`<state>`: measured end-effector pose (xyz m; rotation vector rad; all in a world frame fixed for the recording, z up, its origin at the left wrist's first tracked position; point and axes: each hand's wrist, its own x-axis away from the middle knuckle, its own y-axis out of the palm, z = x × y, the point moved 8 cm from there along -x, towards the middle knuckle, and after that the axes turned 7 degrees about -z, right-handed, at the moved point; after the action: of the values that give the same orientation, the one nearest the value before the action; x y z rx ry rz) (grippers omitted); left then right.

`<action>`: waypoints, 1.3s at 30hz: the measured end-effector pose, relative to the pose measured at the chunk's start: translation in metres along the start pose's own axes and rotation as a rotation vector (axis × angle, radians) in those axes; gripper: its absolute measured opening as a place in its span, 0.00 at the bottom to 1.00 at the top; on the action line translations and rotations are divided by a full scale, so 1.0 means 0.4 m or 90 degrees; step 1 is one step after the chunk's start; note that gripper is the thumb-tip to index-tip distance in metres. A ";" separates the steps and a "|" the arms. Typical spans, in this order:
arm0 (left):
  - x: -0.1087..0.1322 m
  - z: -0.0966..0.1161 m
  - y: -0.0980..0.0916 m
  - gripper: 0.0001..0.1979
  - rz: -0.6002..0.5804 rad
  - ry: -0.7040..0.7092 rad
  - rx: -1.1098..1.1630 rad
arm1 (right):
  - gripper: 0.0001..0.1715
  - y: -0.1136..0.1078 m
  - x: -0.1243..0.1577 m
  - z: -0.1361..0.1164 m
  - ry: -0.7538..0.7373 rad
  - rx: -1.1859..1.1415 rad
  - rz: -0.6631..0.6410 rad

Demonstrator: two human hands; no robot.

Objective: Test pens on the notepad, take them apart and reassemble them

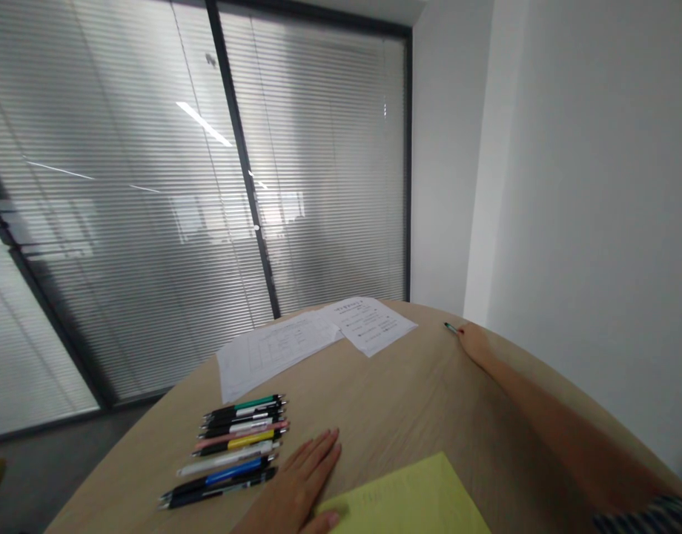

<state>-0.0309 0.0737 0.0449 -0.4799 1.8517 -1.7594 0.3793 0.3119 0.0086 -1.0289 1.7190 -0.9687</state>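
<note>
My right hand (pixel 473 343) reaches far out to the right side of the table, its fingers closed on one end of a dark pen (pixel 450 327) at the tabletop. My left hand (pixel 305 478) lies flat near the front, fingers stretched out and holding nothing. Its thumb rests at the edge of a yellow sheet of paper (pixel 413 497). Just left of that hand, several pens (pixel 238 437) lie side by side in a row; among them are a green, a yellow, a white and a blue one.
Printed white sheets (pixel 279 345) lie at the far left of the round wooden table (pixel 391 400), with another printed sheet (pixel 374 326) overlapping them. Behind the table stands a glass partition with blinds (pixel 330 163). A white wall (pixel 586 185) rises close on the right.
</note>
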 end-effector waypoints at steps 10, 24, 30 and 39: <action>0.004 -0.007 0.013 0.34 -0.004 -0.002 0.010 | 0.15 0.008 -0.002 -0.029 0.001 0.047 -0.007; 0.004 -0.019 0.032 0.33 -0.029 -0.011 0.014 | 0.17 -0.099 0.013 -0.070 -0.034 0.025 -0.009; 0.003 -0.015 0.031 0.31 -0.016 -0.003 0.020 | 0.23 -0.194 0.031 -0.075 -0.036 -0.036 -0.004; 0.000 -0.017 0.032 0.30 -0.030 -0.014 0.051 | 0.24 -0.169 0.237 -0.234 -0.212 -0.144 -0.103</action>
<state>-0.0335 0.0802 0.0324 -0.5123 1.7603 -1.8447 0.2821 0.2174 0.0711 -1.4095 1.5051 -0.6633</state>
